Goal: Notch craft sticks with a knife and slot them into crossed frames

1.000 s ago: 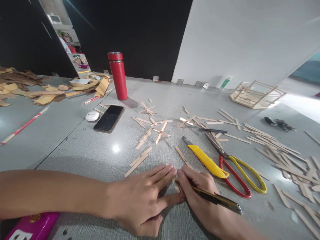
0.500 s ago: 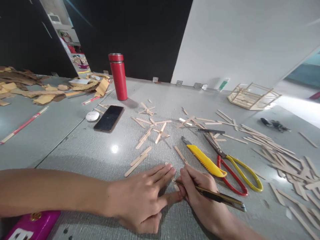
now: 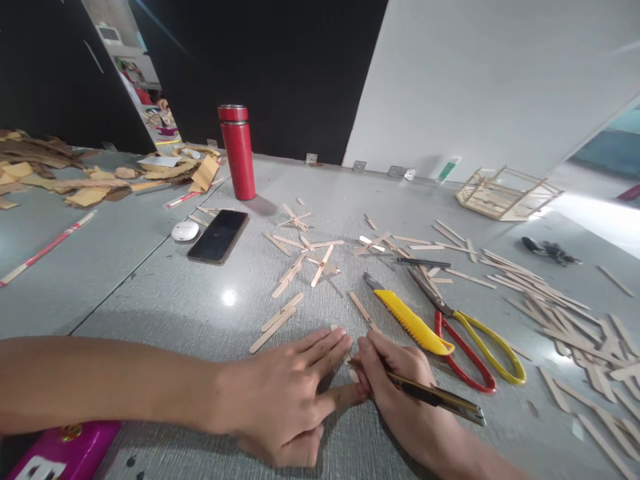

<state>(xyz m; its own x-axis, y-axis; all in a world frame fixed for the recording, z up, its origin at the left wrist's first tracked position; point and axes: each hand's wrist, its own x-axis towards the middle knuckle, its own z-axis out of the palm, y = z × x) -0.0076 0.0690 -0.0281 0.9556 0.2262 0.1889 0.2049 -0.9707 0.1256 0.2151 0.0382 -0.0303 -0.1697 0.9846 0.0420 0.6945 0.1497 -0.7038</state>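
My left hand (image 3: 290,393) lies on the table with its fingers stretched out and spread. Its fingertips press down on a wooden craft stick (image 3: 349,360), which is mostly hidden under them. Closed around a slim gold-and-black craft knife (image 3: 435,395), my right hand (image 3: 395,387) rests close beside the left fingertips. The knife's tip meets the stick between the two hands. Just beyond the right hand lie another craft stick (image 3: 361,308) and a yellow-handled cutter (image 3: 413,321). Scissors (image 3: 453,317) with one red and one yellow handle lie to the right.
Loose craft sticks (image 3: 575,327) are heaped at the right, near a small stick frame (image 3: 507,193). Small glued-looking stick pieces (image 3: 324,265) lie ahead. A red flask (image 3: 237,153), phone (image 3: 219,237), white case (image 3: 185,231) and purple object (image 3: 70,450) stand or lie leftward.
The rear end of the craft knife has swung slightly left and down as my right hand shifts a little. My left hand stays put on the stick.
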